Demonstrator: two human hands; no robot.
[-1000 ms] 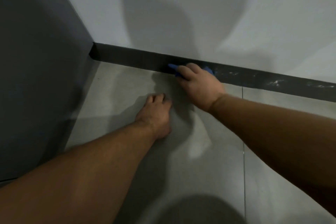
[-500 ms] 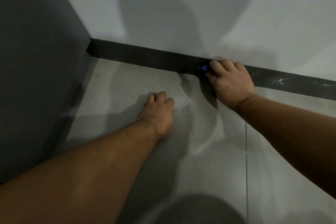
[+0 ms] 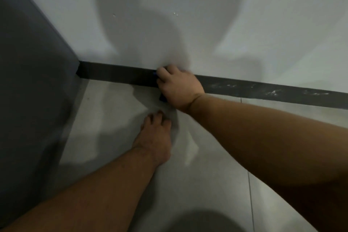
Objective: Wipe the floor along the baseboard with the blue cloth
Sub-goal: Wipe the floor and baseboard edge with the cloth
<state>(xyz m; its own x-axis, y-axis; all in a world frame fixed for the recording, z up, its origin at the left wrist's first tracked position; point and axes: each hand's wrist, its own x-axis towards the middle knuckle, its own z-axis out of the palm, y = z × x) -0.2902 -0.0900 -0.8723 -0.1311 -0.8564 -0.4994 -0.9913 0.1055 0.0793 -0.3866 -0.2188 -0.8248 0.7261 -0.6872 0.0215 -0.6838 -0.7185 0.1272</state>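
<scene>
Blue cloth, soft and bunched, almost hidden under the right hand, pressed where dark matte baseboard meets pale smooth floor.

Left of the grip the baseboard's long strip runs to the corner. Left hand lies flat, bracing, holding nothing, nearer the person. Right grip is curled over the cloth; beyond it, the strip looks scuffed white.

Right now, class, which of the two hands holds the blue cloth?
The right hand, pressed against the dark baseboard, holds the blue cloth; the left hand rests empty on the floor.
</scene>
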